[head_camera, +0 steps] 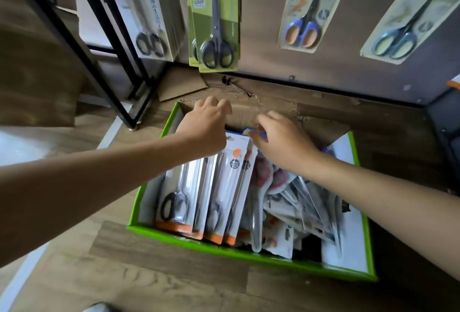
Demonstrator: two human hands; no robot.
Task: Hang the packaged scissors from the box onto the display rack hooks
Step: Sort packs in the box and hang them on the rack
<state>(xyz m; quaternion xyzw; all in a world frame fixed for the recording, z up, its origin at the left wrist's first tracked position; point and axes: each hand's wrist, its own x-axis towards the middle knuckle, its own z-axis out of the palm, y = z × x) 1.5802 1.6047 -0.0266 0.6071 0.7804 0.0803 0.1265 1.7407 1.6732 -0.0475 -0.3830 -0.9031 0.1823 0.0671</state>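
We start with the display rack [323,67], which rises beyond the box's far side and already carries hung cards, among them a green pack [216,20] above the box's far left corner. The box [224,244] sits on the floor below us with its green rim open. The packaged scissors [224,187] stand in a tight row in its left half and lie in a loose heap in its right half. Each card in the row runs its long axis from the box's near wall to its far wall. The handles sit at the near end and the hang-hole headers at the far end, toward the rack. We judge that a pack has to lift up and away from us, header first.

Both our hands are at the box's far end, over those headers, about equally close. Our left hand [206,125] curls its fingers down behind the row's far edge, and we cannot tell whether it grips a card or only rests there. Our right hand [281,137] pinches a blue and orange header between thumb and fingertips. A loose hook [236,85] lies on the floor just past the box's far wall
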